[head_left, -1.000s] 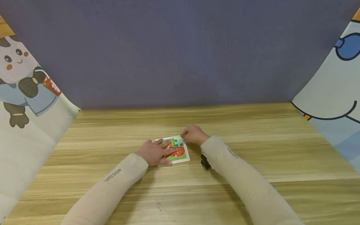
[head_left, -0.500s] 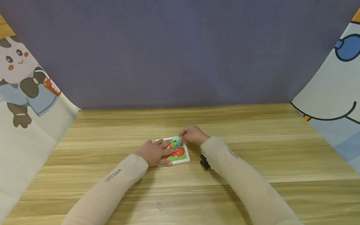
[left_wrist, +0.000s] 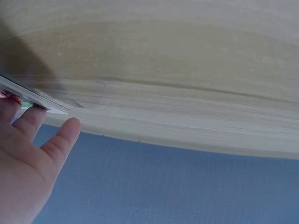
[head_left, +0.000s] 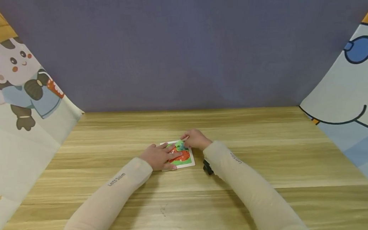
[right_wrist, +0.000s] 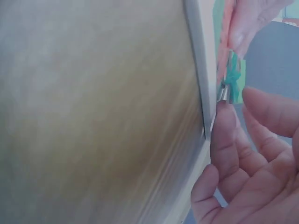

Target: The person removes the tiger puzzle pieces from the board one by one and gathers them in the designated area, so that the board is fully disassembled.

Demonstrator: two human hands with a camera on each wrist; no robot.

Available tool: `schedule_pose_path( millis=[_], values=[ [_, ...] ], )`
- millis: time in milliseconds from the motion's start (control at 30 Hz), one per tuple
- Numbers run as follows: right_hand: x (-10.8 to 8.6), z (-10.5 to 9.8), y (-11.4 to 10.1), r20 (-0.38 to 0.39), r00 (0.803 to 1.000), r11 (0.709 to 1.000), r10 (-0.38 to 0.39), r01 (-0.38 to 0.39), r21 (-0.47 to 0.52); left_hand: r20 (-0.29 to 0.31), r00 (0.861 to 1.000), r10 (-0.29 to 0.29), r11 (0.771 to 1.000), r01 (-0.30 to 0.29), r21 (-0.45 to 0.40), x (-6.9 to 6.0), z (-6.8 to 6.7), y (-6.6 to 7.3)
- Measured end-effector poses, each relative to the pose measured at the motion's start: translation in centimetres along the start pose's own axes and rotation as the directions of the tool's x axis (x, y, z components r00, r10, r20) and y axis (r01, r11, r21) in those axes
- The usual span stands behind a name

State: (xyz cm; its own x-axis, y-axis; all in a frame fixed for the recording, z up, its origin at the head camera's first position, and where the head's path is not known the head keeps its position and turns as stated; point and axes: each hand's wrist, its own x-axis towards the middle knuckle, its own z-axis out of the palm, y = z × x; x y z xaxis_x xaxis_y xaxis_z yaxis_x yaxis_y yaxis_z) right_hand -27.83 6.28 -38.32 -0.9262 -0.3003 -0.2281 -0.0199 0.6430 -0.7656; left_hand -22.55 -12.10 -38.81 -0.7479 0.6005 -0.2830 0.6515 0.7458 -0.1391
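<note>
A small square jigsaw puzzle with a white border lies on the table, its picture showing an orange-red striped animal on green. Over its left part rests my left hand, fingers spread and straight; the left wrist view shows fingers at the puzzle's edge. At the top right corner, my right hand pinches a green puzzle piece by its edge. In the right wrist view this green puzzle piece stands tilted up from the board, close to the thumb and index fingertips of the right hand.
The wooden table spreads around the puzzle on all sides. A dark blue-grey wall rises behind it, with cartoon-printed panels at left and right. A black device sits under the right wrist.
My right hand has shifted slightly left over the puzzle's corner. The green piece there has tilted up and moved a little left. My left hand stays in place.
</note>
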Motion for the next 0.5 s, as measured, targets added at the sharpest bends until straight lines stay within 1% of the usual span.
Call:
schedule_pose_path(
  millis=[100,300,500],
  values=[
    [-0.01,0.18,-0.08,-0.001,1.0,1.0,0.004,-0.004,0.005,0.005,1.0,-0.001,1.0,0.001,0.004,-0.03,-0.03,0.07],
    [0.02,0.44,-0.26,-0.001,1.0,0.999,-0.005,0.005,-0.034,0.005,1.0,0.001,1.0,-0.001,0.0,-0.11,-0.15,0.09],
    [0.33,0.64,-0.1,0.026,1.0,1.0,0.004,-0.003,-0.026,0.012,1.0,0.001,1.0,-0.001,-0.008,-0.08,-0.17,-0.02]
  ],
)
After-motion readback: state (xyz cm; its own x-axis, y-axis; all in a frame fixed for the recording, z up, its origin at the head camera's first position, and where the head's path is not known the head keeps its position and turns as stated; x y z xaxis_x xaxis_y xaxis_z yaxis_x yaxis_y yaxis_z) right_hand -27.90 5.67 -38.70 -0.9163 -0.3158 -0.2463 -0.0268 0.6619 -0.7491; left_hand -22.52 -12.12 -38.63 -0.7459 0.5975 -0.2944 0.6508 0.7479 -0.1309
